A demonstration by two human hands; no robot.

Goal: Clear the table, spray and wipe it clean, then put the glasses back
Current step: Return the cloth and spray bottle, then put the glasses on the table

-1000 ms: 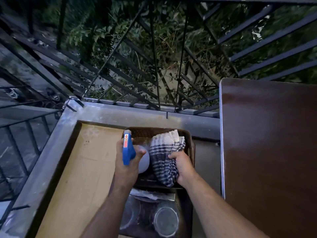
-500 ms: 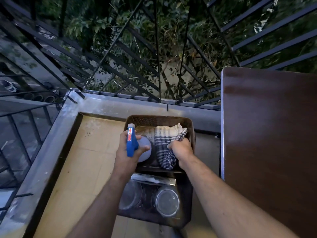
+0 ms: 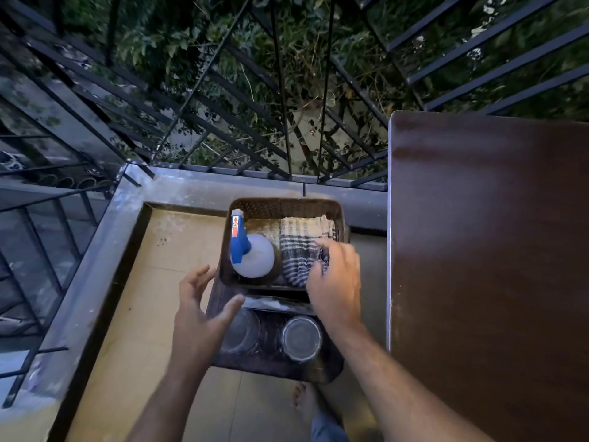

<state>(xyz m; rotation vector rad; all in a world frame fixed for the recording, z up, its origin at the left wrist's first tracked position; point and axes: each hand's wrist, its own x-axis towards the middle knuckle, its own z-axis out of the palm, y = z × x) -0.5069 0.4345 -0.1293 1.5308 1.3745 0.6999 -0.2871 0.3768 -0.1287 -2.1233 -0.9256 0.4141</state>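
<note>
Balcony railing behind, brown tabletop on the right. Spray bottle and striped cloth in basket, glasses on tray below. Left hand spread, empty; right hand fingers loosely on cloth.

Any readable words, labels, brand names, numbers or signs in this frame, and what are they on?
No text can be read.
Spray bottle: its blue trigger head carries a red strip label with a pale arrow-like mark; any print there is too small and blurred to read.
Striped cloth, basket, two glasses, table: no markings visible.
</note>
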